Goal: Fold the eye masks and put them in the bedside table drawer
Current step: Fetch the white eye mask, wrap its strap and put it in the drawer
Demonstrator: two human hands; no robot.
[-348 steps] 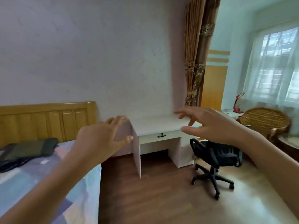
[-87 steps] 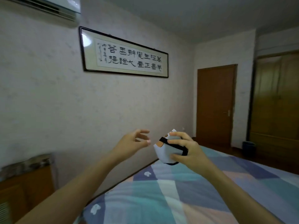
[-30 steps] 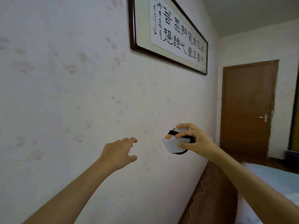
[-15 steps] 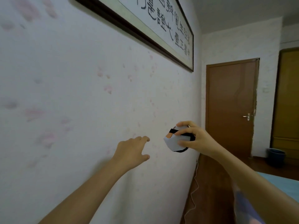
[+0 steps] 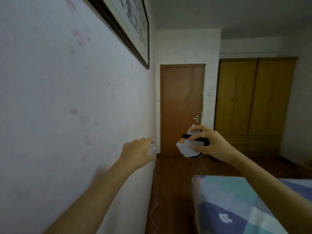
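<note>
My right hand [image 5: 210,143] grips a folded white eye mask [image 5: 188,147] with a black strap and an orange patch, held at chest height in front of the brown door. My left hand [image 5: 137,152] reaches forward along the wall with loosely curled fingers and nothing in it, its fingertips near a small white plug on the wall. No bedside table or drawer is in view.
A white wall [image 5: 59,107] with a framed picture [image 5: 128,26] runs close on my left. A white cord [image 5: 154,196] hangs down it. The bed with a patchwork cover [image 5: 236,208] lies at lower right. Wooden floor [image 5: 172,183] leads to a closed door [image 5: 182,107] and wardrobe [image 5: 253,102].
My view has turned right along the wall, so the floor, bed corner and wardrobe now show. Both hands stay raised, and the right still holds the eye mask.
</note>
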